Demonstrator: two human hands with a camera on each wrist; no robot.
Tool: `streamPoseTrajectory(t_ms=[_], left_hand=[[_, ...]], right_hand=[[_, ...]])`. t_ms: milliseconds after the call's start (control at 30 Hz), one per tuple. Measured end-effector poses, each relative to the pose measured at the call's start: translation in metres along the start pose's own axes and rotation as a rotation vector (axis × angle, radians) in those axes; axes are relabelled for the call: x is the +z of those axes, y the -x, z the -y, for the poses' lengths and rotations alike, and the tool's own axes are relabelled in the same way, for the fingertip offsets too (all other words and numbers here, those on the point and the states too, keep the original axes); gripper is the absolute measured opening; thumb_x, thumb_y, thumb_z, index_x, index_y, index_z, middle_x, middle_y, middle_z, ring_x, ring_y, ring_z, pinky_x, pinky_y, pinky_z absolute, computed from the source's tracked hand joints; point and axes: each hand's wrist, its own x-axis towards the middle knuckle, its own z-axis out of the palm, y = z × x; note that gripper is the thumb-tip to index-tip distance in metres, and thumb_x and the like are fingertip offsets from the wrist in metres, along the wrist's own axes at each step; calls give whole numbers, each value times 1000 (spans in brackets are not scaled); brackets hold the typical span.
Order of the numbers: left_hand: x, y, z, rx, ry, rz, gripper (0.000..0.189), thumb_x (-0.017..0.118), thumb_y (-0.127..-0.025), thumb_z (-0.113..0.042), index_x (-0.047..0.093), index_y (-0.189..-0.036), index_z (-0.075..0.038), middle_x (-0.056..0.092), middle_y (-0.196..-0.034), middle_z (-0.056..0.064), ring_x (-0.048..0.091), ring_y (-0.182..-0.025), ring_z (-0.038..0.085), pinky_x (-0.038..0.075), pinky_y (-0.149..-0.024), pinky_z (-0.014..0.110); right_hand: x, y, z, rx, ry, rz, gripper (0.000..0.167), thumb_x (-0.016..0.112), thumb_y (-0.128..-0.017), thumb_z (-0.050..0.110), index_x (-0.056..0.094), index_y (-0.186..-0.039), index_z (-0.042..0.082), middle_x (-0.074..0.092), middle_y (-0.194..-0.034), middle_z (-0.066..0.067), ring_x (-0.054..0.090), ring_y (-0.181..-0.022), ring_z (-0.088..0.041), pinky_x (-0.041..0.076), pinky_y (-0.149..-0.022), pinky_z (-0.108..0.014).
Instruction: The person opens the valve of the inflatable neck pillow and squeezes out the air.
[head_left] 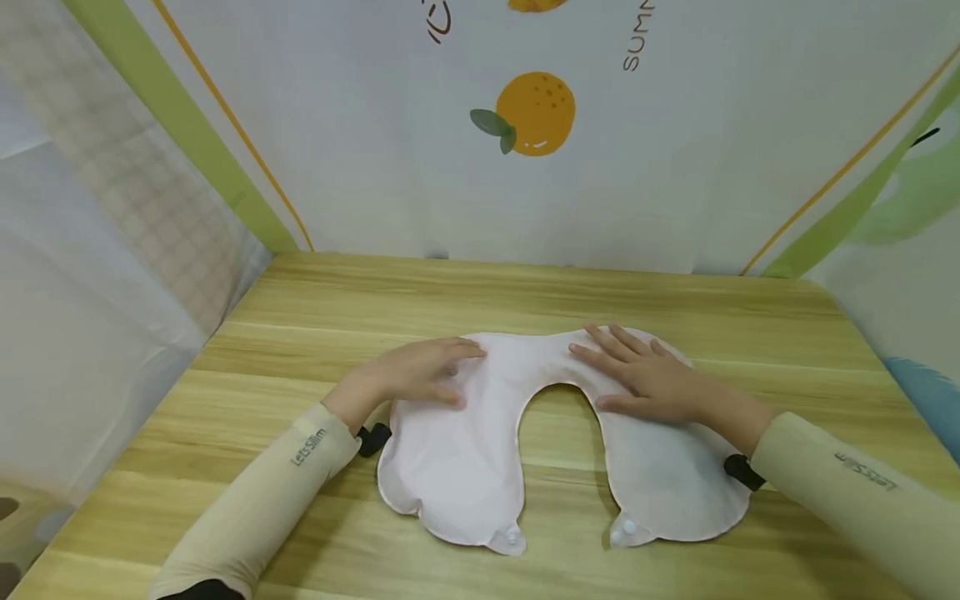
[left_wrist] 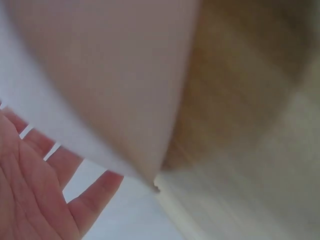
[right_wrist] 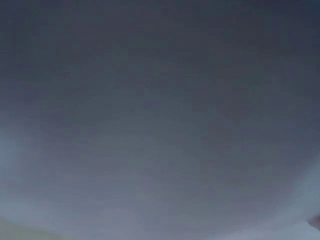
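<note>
A pale pink U-shaped neck pillow (head_left: 468,467) lies on the wooden table, its opening toward me and a small snap tab at each end. On the upper left of its curve rests my left hand (head_left: 416,372), fingers reaching inward and thumb apart from them. My right hand (head_left: 648,379) lies flat with spread fingers across the upper right of the pillow. The left wrist view shows straight fingers (left_wrist: 95,197) against the edge of the pale fabric (left_wrist: 110,65). Dark, blurred fabric (right_wrist: 160,125) fills nearly all of the right wrist view.
The wooden table (head_left: 247,400) carries the pillow near its middle. Behind it hangs a white cloth (head_left: 375,167) printed with an orange fruit. Pale sheeting (head_left: 112,333) hangs along the left side, and a printed cloth (head_left: 900,308) borders the right edge.
</note>
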Motion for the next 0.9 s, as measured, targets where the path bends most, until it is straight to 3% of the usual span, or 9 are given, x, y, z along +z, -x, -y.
streamPoseTrajectory(t_ms=[333, 900], left_hand=[[0, 2, 1, -28, 15, 16, 76, 77, -87, -29, 42, -150, -5, 47, -153, 9, 64, -119, 22, 41, -113, 45], [0, -2, 2, -60, 12, 60, 74, 75, -89, -28, 40, -151, -5, 40, -157, 12, 57, -128, 26, 37, -117, 45]], right_hand=[[12, -2, -2, 7, -30, 13, 69, 51, -99, 54, 16, -158, 44, -2, -170, -4, 2, -152, -48, 11, -105, -84], [16, -5, -1, 53, -28, 73, 65, 48, -98, 59, 20, -156, 47, 1, -170, 1, -3, -154, -41, 3, -106, -84]])
